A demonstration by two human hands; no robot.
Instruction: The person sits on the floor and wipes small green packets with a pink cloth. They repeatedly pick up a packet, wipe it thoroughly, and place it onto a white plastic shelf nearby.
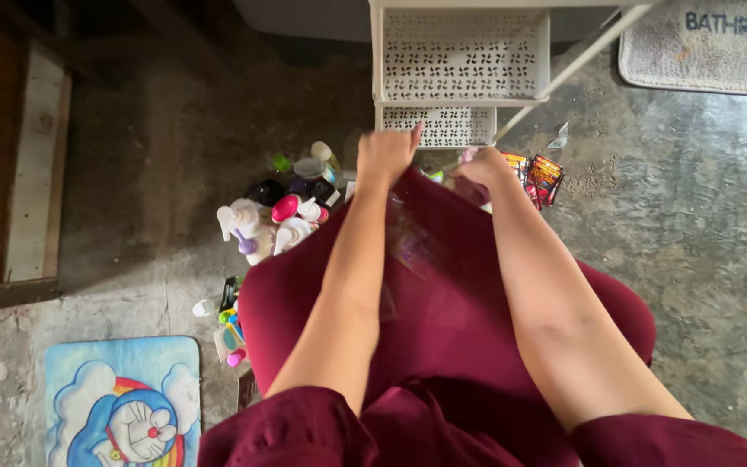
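White perforated plastic shelves (pixel 460 56) stand on the grey concrete floor (pixel 693 242), and both hands reach toward the lowest tier — the left hand (pixel 384 156) has its fingers curled with fingertips at the shelf edge, gripping nothing I can make out. The right hand (pixel 483 166) hangs just beside red sachets (pixel 544 177); whether it is clamped on anything I cannot tell. Pump bottles (pixel 261 227) cluster to the left.
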